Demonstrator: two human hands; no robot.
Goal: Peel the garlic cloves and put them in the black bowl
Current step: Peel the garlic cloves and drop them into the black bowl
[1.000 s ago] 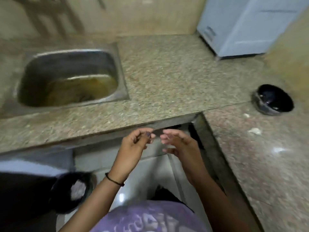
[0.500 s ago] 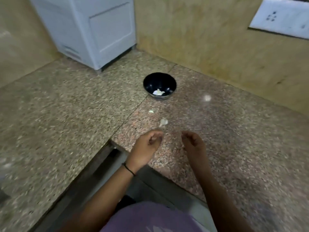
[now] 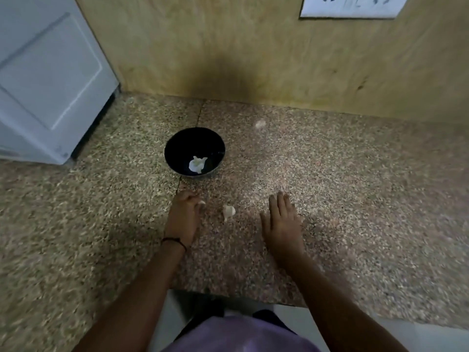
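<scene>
The black bowl (image 3: 175,148) stands on the granite counter (image 3: 330,174) near the back wall, with a white peeled garlic piece (image 3: 198,164) inside. My left hand (image 3: 183,215) is just in front of the bowl, its fingers curled, and a small pale garlic clove (image 3: 202,202) shows at its fingertips. A second, unpeeled garlic clove (image 3: 229,211) lies loose on the counter between my hands. My right hand (image 3: 283,222) lies flat on the counter to the right of that clove, fingers straight, holding nothing.
A white appliance (image 3: 48,80) stands at the back left corner. A wooden wall panel (image 3: 253,59) with a white socket plate (image 3: 350,6) runs behind the counter. A small pale scrap (image 3: 260,123) lies behind the bowl to the right. The counter's front edge is near my body.
The view has swung from the sink side to the bowl corner. Both hands moved forward over the counter toward the bowl; my right hand went from curled to flat on the surface.
</scene>
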